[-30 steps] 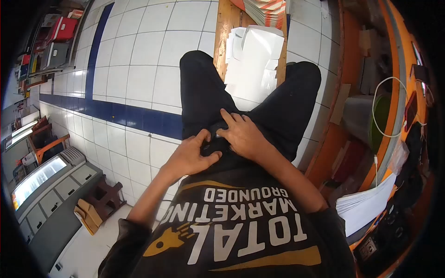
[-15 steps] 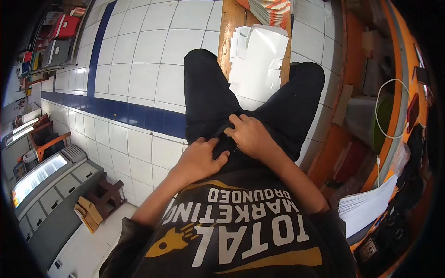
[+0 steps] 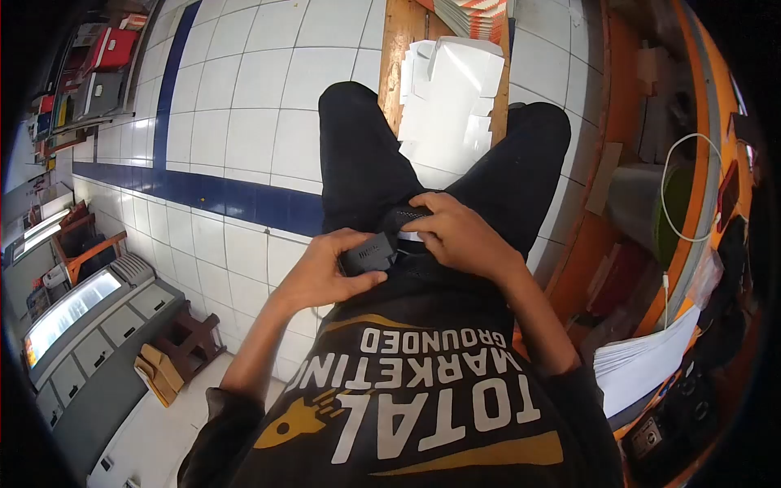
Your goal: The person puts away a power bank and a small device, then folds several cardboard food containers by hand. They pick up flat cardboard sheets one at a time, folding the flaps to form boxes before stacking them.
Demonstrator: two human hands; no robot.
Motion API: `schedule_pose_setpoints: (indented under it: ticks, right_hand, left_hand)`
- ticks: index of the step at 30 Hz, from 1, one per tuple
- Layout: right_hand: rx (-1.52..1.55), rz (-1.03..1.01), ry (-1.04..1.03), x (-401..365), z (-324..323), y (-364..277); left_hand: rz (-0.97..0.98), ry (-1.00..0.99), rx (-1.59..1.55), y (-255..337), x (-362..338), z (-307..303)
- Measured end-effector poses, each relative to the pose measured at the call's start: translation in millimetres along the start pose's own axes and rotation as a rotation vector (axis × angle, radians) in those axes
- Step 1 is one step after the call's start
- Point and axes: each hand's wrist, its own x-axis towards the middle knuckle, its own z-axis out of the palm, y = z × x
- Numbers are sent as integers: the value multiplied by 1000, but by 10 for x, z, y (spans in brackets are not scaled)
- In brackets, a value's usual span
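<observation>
My left hand (image 3: 317, 272) is wrapped round a dark grey rectangular block (image 3: 370, 254) with small lettering on its face, held at my waist. Just beside it, my right hand (image 3: 455, 232) pinches a black mesh pouch (image 3: 402, 218) between thumb and fingers. A thin cord or strap seems to run near the block's right end, but it is too dark to make out. Both things are over my lap, in front of the black shirt (image 3: 439, 390) and between the dark trouser legs.
Past my knees, a wooden bench (image 3: 394, 73) carries white paper sheets (image 3: 451, 98) and striped printed paper (image 3: 472, 18). On my right stand orange shelves with a white paper stack (image 3: 643, 366) and a white cable (image 3: 669, 191). A grey printer-like machine (image 3: 89, 317) is at left.
The grey block has come into view in my left hand, and the black mesh pouch now shows in my right. My left hand has turned and its grip has widened around the block.
</observation>
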Motion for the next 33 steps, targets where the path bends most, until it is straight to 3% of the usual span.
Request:
schedule_pose_setpoints:
  ticks: [1, 3, 7, 9, 13, 15, 16, 17, 19, 21, 23, 29, 31, 33]
  right_hand:
    - [3, 0, 0, 1, -10, -14]
    - [287, 109, -75, -3, -71, -90]
    - [234, 41, -31, 57, -165, -334]
    - [196, 33, -124, 72, -79, -297]
    - [77, -16, -106, 78, -66, -369]
    - [53, -11, -115, 68, -145, -442]
    - [28, 3, -116, 57, -169, -467]
    - [25, -6, -129, 39, -167, -486]
    - [-7, 112, -185, 3, -169, -523]
    - [-23, 108, -162, -38, -144, -529]
    - [-36, 107, -136, -53, -138, -549]
    - [57, 218, -193, -50, -91, -578]
    - [302, 124, -128, -49, 37, -484]
    - [335, 83, -120, -23, 159, -424]
  left_hand:
    - [-3, 0, 1, -62, 14, 41]
    - [105, 123, -145, -183, 38, 151]
    - [71, 70, -277, -169, 57, 184]
    - [75, -10, -380, -240, 29, 170]
    - [36, -18, -447, -517, 55, 106]
    - [-15, 16, -624, -660, 158, 99]
    - [20, 95, -333, -641, 185, 114]
    - [19, 108, -343, -622, 229, 125]
    - [-58, -46, 10, -595, 337, 124]
    - [-66, -11, 27, -572, 419, 134]
    - [-3, -42, 285, -556, 482, 113]
    - [38, 48, 318, -389, 397, -50]
    - [19, 69, 267, -400, 348, -66]
    - [-2, 90, 217, -389, 313, -73]
